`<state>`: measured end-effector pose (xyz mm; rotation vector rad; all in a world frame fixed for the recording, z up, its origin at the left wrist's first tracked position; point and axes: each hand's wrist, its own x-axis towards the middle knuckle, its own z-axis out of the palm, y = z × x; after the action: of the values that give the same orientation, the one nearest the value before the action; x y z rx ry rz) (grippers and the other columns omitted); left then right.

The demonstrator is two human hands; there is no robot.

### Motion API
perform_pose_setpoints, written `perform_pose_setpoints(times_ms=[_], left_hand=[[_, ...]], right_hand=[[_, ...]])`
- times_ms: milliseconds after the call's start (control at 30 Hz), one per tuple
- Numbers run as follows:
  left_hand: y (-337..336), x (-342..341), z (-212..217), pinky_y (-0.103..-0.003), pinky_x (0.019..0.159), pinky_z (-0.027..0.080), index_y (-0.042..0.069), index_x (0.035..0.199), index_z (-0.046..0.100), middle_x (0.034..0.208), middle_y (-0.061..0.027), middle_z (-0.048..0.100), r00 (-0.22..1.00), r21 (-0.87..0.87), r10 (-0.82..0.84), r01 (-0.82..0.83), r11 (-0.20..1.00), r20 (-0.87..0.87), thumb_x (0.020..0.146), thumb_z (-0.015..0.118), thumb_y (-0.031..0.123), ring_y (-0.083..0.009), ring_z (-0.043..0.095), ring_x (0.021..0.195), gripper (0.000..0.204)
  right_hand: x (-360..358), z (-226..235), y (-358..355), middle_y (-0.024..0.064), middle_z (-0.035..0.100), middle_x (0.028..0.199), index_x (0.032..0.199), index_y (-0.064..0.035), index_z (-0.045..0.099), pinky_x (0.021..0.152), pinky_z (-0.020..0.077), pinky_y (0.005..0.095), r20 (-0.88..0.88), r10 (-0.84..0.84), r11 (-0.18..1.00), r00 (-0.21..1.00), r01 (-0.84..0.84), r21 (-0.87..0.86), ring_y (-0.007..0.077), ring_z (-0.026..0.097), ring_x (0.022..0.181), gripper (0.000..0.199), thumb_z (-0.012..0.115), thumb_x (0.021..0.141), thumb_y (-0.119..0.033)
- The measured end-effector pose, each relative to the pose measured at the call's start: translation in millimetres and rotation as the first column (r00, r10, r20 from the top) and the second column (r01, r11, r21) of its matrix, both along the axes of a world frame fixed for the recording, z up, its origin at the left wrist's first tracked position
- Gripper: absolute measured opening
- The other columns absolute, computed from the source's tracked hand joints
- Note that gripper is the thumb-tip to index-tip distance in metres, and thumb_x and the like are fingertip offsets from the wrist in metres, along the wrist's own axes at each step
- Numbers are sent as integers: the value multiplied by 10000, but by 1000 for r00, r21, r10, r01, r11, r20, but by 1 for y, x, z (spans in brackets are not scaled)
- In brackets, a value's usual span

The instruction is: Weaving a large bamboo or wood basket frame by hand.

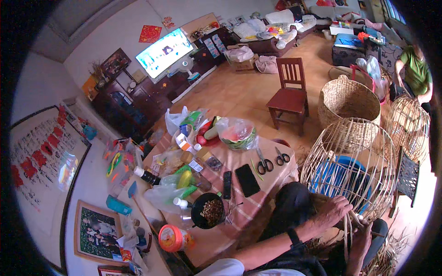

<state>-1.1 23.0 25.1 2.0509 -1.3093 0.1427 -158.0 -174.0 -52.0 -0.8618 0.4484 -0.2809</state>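
A large openwork basket frame of pale cane strips leans at my lap, its strips gathering toward my hands. My left hand, with a dark band on its wrist, closes its fingers on the gathered cane strips near the frame's lower end. Just to the right and nearer to me, my right hand is closed around the strip ends, its fingers partly hidden by them. A blue tub shows through the frame's open bars. Loose strips and fibres lie on the floor beside my right hand.
Left of my knee stands a cloth-covered table with two scissors, a remote, a black flat device and a black bowl. Beyond are a wooden chair, a woven basket and a person in green beside another frame.
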Motion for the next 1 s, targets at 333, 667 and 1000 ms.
perform_pose_setpoints(times_ms=[333,667,1000], left_hand=[[-9,15,-3,-418,833,553,-20,973,703,931,-165,693,957,-46,-65,54,997,-284,922,580,58,-364,701,933,154],[3,-3,-21,-488,1059,525,-8,1295,643,1259,-209,693,995,-47,-53,57,997,78,958,577,74,-391,672,1174,354],[-4,-3,-19,-439,928,554,15,1119,683,1096,-133,719,994,-96,-5,-6,995,-112,937,663,119,-343,695,1038,211]], right_hand=[[-5,76,60,-32,614,844,1279,-116,626,553,415,232,-286,264,917,921,-332,-221,86,552,652,330,566,1095,-384],[-16,94,54,-52,446,633,949,-69,601,441,269,242,-283,293,784,913,-399,-475,47,386,486,369,498,1125,-377],[-56,133,-25,8,571,838,1049,-128,608,475,378,224,232,261,964,937,-241,-111,76,470,569,195,472,1109,-255]])
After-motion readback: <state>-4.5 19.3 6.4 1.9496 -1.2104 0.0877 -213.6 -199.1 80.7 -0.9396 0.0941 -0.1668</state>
